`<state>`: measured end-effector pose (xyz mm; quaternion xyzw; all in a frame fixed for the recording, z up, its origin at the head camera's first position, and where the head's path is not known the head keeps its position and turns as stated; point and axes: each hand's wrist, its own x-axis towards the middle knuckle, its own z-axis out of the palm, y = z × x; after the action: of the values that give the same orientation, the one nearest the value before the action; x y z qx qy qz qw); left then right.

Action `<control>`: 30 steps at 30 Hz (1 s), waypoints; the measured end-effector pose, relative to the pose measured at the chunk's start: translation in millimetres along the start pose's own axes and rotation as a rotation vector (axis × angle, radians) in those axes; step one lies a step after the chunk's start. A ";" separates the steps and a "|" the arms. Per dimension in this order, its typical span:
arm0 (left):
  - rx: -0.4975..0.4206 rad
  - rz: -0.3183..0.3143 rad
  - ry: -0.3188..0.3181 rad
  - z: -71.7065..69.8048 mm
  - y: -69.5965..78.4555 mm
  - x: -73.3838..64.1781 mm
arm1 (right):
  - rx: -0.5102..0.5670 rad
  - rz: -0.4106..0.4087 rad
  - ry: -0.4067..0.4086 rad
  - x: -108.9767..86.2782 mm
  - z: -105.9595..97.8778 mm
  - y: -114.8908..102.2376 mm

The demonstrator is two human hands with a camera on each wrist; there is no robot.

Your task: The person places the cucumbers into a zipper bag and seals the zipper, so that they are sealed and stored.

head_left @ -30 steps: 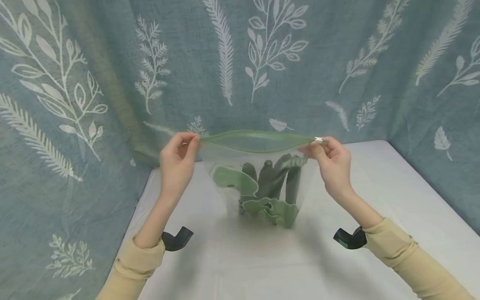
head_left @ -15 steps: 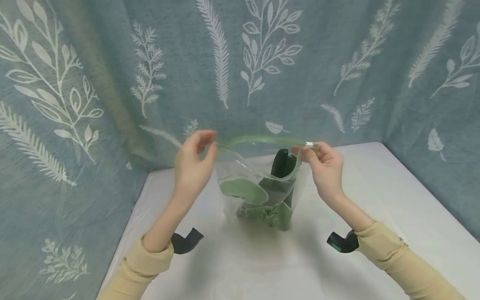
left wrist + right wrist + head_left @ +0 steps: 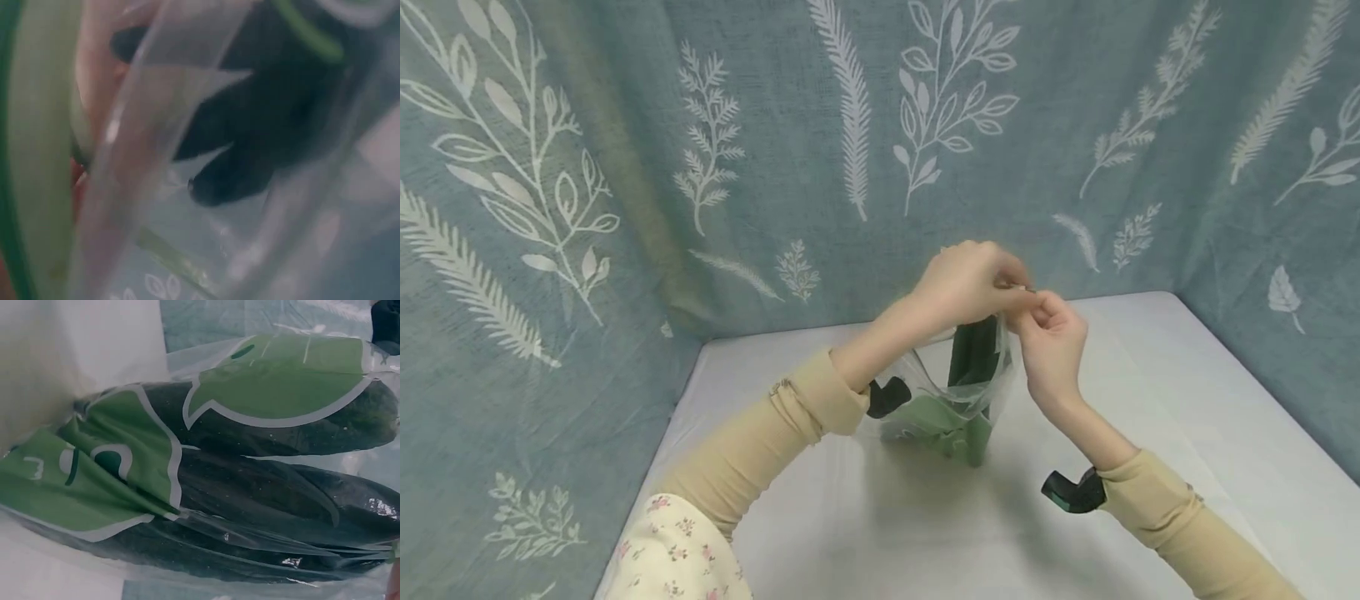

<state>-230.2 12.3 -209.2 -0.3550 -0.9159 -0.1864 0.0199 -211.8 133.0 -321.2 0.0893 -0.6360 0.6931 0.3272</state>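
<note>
A clear zip bag (image 3: 936, 417) with a green printed pattern stands on the table, its mouth partly agape. Several dark green cucumbers (image 3: 973, 354) are inside, their glossy skins filling much of the right wrist view through the film. My right hand (image 3: 1052, 350) pinches the bag's upper right corner. Reaching across, my left hand (image 3: 970, 283) has its thumb and fingers curled at that same corner, right against the right fingertips, where the zip's white slider is mostly covered. A green zip strip (image 3: 37, 150) runs down the left wrist view, close to the lens.
The white-covered table (image 3: 820, 517) stretches around the bag. Behind it and at both sides hangs a blue-green curtain (image 3: 790, 167) with white leaf prints. Black wrist cameras (image 3: 1078, 492) jut out under the sleeves.
My left hand has let go of the bag's left corner and crossed to the right corner. The bag's mouth has sagged and its left side folded in. My right hand keeps its hold.
</note>
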 end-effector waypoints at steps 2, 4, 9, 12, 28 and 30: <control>-0.095 -0.007 0.016 2.0 -5.2 3.5 | -0.016 0.015 0.000 0.7 0.4 -0.8; -0.175 -0.011 0.037 2.8 -9.7 3.5 | -0.039 0.020 -0.023 1.1 -0.1 -1.8; -0.196 -0.017 0.082 5.5 -13.9 0.3 | -0.087 -0.008 -0.106 0.9 -3.6 -3.7; -0.125 -0.017 0.125 9.3 -12.5 -0.6 | -0.096 -0.013 -0.108 1.1 -3.8 -4.6; 0.168 0.050 0.418 18.9 -6.6 -18.7 | -0.002 0.092 -0.026 -0.2 8.7 -13.6; 0.225 0.068 0.439 21.1 -6.8 -20.4 | 0.024 0.105 -0.018 -1.0 8.0 -13.5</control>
<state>-217.3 2.1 -234.5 -0.3324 -0.8921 -0.1553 0.2638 -205.7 124.8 -309.3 0.0659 -0.6345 0.7161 0.2835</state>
